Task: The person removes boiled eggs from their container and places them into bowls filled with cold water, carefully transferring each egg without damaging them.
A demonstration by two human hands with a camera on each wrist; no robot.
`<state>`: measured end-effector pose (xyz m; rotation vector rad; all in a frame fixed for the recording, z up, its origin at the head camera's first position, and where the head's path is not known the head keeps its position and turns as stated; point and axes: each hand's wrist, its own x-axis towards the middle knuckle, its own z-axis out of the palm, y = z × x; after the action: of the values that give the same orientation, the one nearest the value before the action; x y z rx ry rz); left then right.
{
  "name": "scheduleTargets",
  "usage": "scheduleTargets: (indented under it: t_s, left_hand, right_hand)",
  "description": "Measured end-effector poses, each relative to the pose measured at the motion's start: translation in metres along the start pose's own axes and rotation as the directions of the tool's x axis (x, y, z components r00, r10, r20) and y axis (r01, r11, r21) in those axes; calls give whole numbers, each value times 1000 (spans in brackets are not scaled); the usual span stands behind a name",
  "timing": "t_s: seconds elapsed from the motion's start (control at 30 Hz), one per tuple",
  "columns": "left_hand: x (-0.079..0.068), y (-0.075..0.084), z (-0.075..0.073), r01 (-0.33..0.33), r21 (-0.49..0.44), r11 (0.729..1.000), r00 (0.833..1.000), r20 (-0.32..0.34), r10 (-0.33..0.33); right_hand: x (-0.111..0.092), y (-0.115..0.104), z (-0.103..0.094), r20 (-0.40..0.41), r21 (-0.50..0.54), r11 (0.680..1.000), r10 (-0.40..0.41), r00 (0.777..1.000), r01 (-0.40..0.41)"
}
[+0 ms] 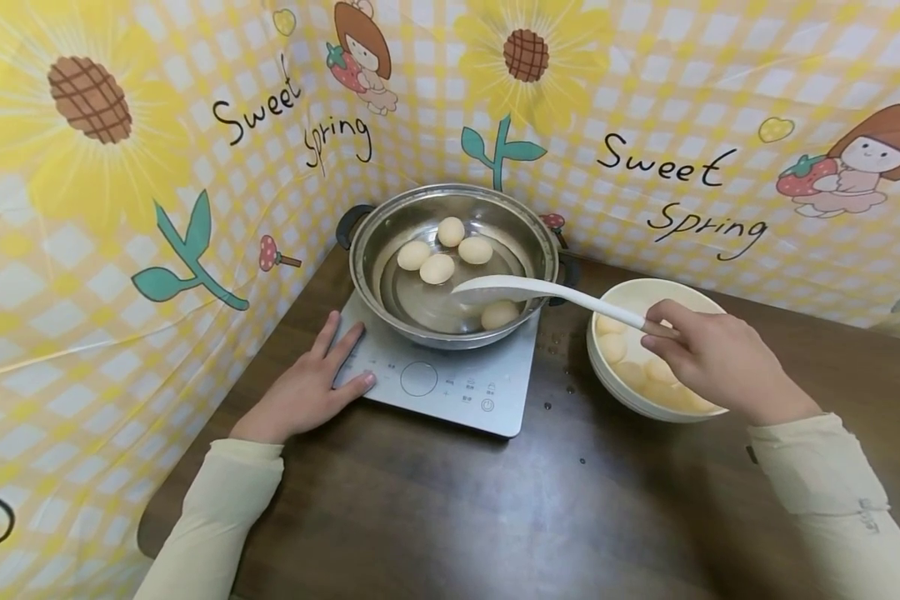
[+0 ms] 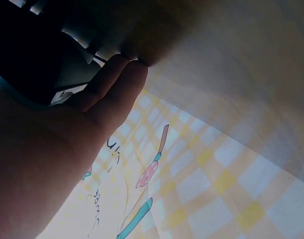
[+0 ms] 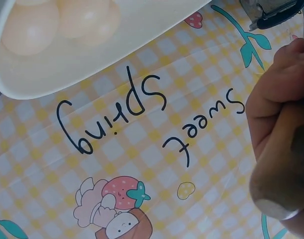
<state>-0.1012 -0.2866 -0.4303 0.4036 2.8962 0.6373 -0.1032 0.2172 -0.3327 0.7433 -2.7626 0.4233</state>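
Right now one white ladle point(image 1: 562, 292) reaches over one steel pot point(image 1: 450, 339), its head dipped inside the rim toward four o'clock. The right hand point(image 1: 716, 358) grips its handle, fingers clamped round it, over one white bowl point(image 1: 645, 290) at the pot's four o'clock. Five eggs point(image 1: 437, 268) lie in the pot: four grouped around its middle and toward eleven o'clock, the fifth near the wall between four and five, just below the ladle's head; whether those two touch, I cannot tell. The bowl contains at least four more eggs, though the hand hides part of them. Two black handles flank the pot, at ten and three o'clock. It sits on one pale induction hob point(image 1: 417, 400), whose control panel shows at six o'clock. The left hand point(image 1: 303, 392) rests at the hob's edge, eight o'clock from the pot, thumb and fingers spread apart. Several drops dot the dark surface point(image 1: 457, 508) between hob and bowl. Behind, toward twelve o'clock, hangs checked cloth point(image 1: 645, 100) with two sunflowers.
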Motion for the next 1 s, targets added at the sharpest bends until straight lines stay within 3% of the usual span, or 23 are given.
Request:
scheduleTargets:
  t_s: [0.6, 0.87, 1.0]
  left_hand:
    - [-1, -4, 1, -12, -6, 1000, 1000, 0, 12]
    - [-1, -4, 0, -22, -1, 1000, 1000, -7, 22]
    - [-2, -5, 0, -24, -3, 1000, 1000, -8, 24]
  right_hand:
    - [10, -16, -7, 83, 18, 996, -87, 993, 86]
    - [17, -22, -4, 41, -14, 986, -166, 985, 167]
    - [26, -32, -8, 134, -9, 991, -132, 982, 135]
